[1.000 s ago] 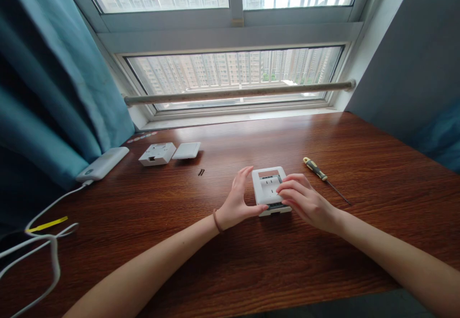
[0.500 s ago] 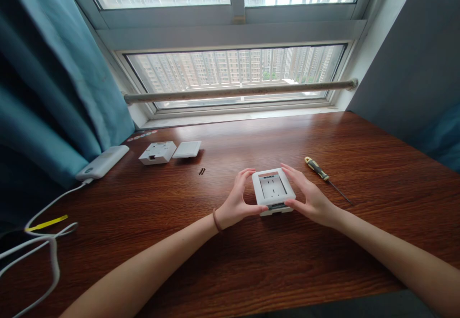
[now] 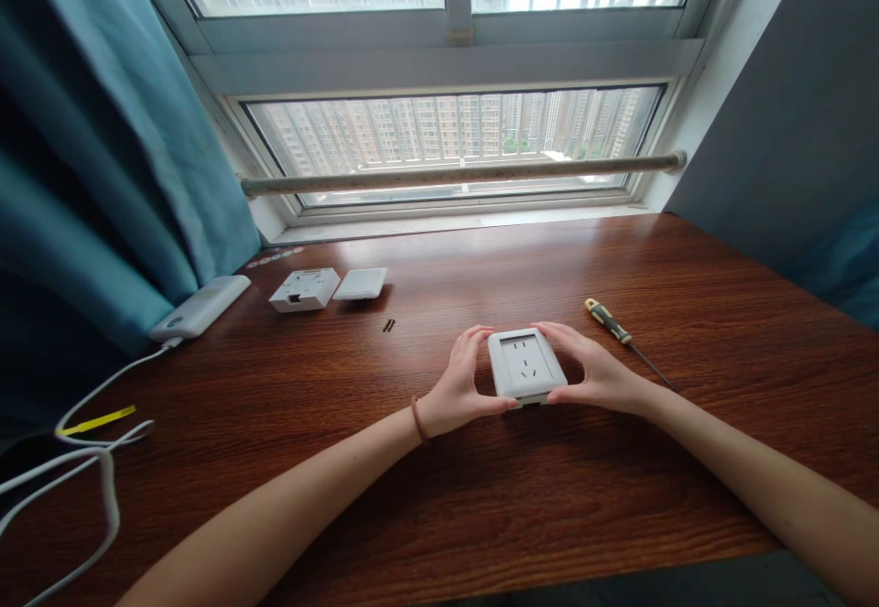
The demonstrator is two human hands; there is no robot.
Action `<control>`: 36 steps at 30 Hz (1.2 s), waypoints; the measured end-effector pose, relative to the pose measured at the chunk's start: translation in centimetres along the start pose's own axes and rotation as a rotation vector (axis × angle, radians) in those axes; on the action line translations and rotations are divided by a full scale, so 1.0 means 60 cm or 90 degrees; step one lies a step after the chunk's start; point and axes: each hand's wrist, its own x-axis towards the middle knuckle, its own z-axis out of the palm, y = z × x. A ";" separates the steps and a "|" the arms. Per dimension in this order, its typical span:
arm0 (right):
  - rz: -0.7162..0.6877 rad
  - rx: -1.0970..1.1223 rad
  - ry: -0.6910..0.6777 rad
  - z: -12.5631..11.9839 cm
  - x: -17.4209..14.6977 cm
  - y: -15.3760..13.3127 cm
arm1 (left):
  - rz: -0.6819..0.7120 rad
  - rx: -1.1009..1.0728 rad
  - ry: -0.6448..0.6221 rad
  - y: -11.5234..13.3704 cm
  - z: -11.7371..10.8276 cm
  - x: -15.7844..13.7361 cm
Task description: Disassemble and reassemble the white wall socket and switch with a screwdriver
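A white wall socket (image 3: 527,365) with several dark slots in its face sits low over the wooden table, its white frame around the socket face. My left hand (image 3: 459,380) grips its left side, thumb at the near edge and fingers at the far corner. On the opposite side my right hand (image 3: 596,371) holds it the same way. A sliver of the box below shows under the near edge; the rest of the underside is hidden. To the right lies a screwdriver (image 3: 608,321) with a yellow and grey handle, its shaft pointing toward my right forearm.
Two dark screws (image 3: 389,325) lie left of the socket. Behind them are a white box (image 3: 305,290) and a white switch plate (image 3: 361,284). A white power bank (image 3: 200,308) with a cable (image 3: 110,488) lies at the left by the curtain (image 3: 137,131). A window rises behind the table (image 3: 439,515).
The frame, which stood loose and raised over the socket, now lies down around the socket face. Both hands still hold its sides.
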 end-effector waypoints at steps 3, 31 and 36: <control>0.004 -0.011 -0.003 0.001 0.000 0.002 | 0.001 0.011 -0.011 -0.003 0.001 -0.001; 0.005 0.002 -0.032 0.001 -0.001 0.002 | -0.025 0.023 -0.037 -0.002 0.001 0.001; 0.005 -0.006 -0.027 -0.004 -0.001 0.000 | -0.025 0.030 -0.038 -0.002 0.001 -0.001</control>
